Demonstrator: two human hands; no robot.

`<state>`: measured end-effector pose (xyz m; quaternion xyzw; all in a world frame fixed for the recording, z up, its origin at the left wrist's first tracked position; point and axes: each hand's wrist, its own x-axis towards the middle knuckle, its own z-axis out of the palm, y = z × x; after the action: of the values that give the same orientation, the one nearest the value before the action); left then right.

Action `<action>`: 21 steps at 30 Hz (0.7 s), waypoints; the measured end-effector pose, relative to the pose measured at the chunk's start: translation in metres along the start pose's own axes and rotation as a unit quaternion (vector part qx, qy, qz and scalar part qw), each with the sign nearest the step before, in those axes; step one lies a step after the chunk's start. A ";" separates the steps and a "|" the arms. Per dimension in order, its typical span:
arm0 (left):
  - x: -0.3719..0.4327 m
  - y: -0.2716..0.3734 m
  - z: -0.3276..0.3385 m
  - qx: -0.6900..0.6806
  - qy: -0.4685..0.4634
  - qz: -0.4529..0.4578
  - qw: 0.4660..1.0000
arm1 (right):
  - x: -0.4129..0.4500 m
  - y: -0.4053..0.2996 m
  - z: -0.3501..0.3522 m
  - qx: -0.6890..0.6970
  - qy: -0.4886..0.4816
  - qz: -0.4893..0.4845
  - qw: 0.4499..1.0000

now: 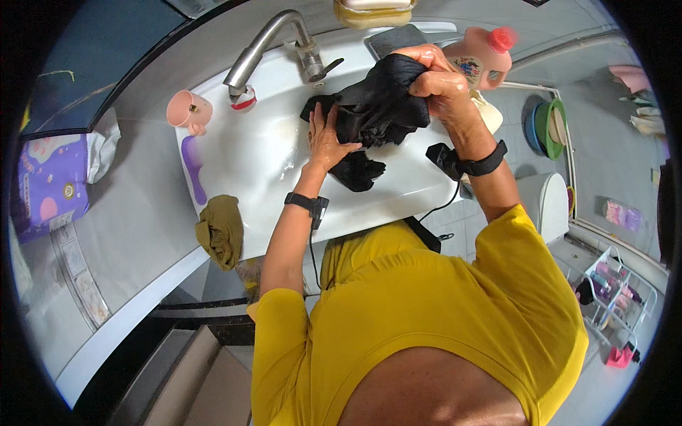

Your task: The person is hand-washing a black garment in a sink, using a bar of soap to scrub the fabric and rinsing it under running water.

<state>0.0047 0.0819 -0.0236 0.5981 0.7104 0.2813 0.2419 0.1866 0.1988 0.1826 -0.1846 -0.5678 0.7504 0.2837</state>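
Observation:
A wet black cloth garment (367, 106) lies bunched over the white washbasin (250, 154), part of it lifted on the right. My right hand (439, 80), wet and shiny, grips the raised bunch in bent fingers. Extended across the left part of the garment, my left hand (327, 138) holds it down, thumb spread from the fingers. Its fingertips rest on the fabric, and a loose black end hangs below the thumb. Behind the garment stands a metal faucet (272, 42), its spout over the basin's left side. Folds hide whatever lies under the cloth.
On the basin's left rim are a pink cup (186, 109), a purple brush (193, 168) and a bunched olive cloth (221, 231). A pink detergent jug (477, 58) stands behind my right hand, near a soap dish (375, 13). Cables trail from my wrist straps (485, 162).

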 end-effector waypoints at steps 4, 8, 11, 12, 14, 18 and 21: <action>-0.005 -0.032 0.007 -0.038 0.030 -0.013 0.999 | -0.016 -0.030 0.007 -0.056 -0.012 0.001 0.998; -0.023 -0.048 -0.031 -0.387 0.055 -0.081 0.917 | -0.040 -0.032 -0.045 -0.052 0.105 0.074 0.990; -0.036 -0.056 -0.070 -0.500 0.161 -0.072 0.848 | -0.032 -0.001 -0.065 -0.096 0.144 0.153 0.973; -0.032 -0.045 -0.088 -0.487 0.136 -0.082 0.859 | -0.029 0.012 -0.073 -0.145 0.175 0.180 0.957; -0.030 -0.050 -0.116 -0.442 0.047 -0.135 0.886 | -0.019 0.030 -0.064 -0.227 0.132 0.212 0.941; -0.025 -0.067 -0.122 -0.383 0.001 -0.363 0.849 | 0.012 0.108 -0.068 -0.383 -0.031 0.283 0.879; -0.018 -0.086 -0.106 0.003 -0.055 -0.259 0.964 | 0.032 0.166 -0.070 -0.503 -0.009 0.275 0.819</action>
<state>-0.1262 0.0410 -0.0060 0.4094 0.8274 0.1733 0.3433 0.1678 0.2394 0.0048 -0.4432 -0.7945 0.4089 -0.0720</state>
